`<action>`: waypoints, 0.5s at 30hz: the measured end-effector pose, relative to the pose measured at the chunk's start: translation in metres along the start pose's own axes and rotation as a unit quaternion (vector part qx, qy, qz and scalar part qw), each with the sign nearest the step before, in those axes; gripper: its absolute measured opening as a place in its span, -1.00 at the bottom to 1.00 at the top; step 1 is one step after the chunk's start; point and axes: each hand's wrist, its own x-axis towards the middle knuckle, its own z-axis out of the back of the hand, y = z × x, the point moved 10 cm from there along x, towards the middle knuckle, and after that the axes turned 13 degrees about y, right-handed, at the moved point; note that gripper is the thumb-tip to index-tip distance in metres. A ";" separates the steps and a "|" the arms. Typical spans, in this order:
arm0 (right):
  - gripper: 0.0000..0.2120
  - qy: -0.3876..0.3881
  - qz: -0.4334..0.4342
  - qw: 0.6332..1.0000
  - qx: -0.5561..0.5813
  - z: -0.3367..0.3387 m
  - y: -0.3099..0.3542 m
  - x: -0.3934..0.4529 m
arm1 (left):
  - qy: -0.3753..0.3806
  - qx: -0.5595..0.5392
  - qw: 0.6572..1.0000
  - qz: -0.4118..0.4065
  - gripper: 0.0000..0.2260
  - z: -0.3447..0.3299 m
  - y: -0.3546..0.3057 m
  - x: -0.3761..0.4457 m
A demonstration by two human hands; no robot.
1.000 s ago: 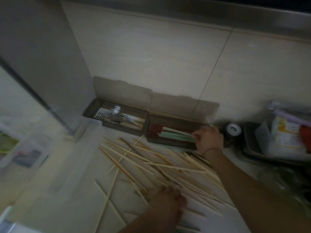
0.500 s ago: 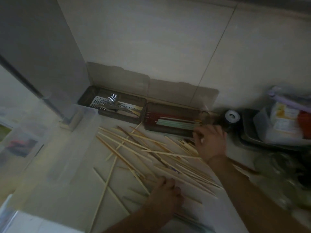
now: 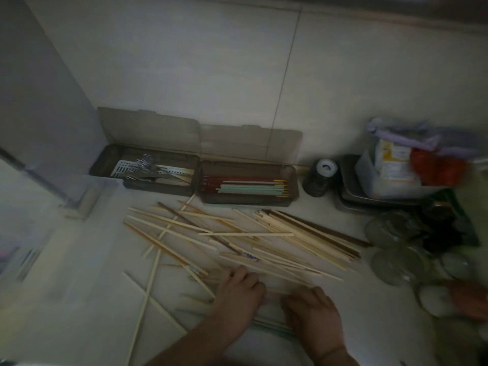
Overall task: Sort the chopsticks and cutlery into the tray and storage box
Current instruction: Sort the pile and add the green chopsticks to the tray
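Counter (image 3: 79, 299): cutlery in L box (image 3: 148, 165), colored chopsticks in R box (image 3: 248, 180); hands' (image 3: 239, 294) grip unclear.

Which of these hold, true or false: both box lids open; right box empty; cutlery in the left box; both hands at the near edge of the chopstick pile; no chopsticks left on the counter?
1. Both box lids are open. True: they lean back against the wall.
2. The right box is empty. False: it holds red and pale green chopsticks.
3. Cutlery lies in the left box. True.
4. The left hand and right hand are at the pile's near edge. True.
5. No loose chopsticks remain on the counter. False: many lie scattered.
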 end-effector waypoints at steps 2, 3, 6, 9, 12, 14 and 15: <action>-0.84 0.010 -0.011 1.000 -0.016 0.003 0.005 0.006 | -0.007 0.007 1.000 -0.010 -0.76 0.001 0.000 -0.002; -0.83 0.015 -0.019 0.999 -0.024 0.005 0.004 0.008 | -0.012 0.009 1.000 -0.019 -0.77 0.003 -0.001 -0.003; -0.76 0.009 -0.068 0.997 -0.029 0.013 -0.018 0.007 | -0.031 -0.009 0.999 -0.035 -0.80 0.010 0.001 -0.005; -0.72 -0.014 -0.106 0.994 -0.009 0.022 -0.045 0.001 | -0.060 -0.034 0.997 -0.044 -0.84 0.017 0.004 -0.005; -0.59 -0.046 -0.069 0.997 -0.002 0.033 -0.049 0.006 | -0.077 -0.041 0.995 -0.039 -0.85 0.024 0.008 0.001; -0.63 -0.048 -0.008 0.999 -0.013 0.040 -0.036 0.021 | -0.080 -0.042 0.996 -0.028 -0.86 0.032 0.014 0.009; -0.73 -0.042 0.028 0.998 -0.025 0.042 -0.026 0.032 | -0.084 -0.041 0.995 -0.029 -0.87 0.038 0.017 0.014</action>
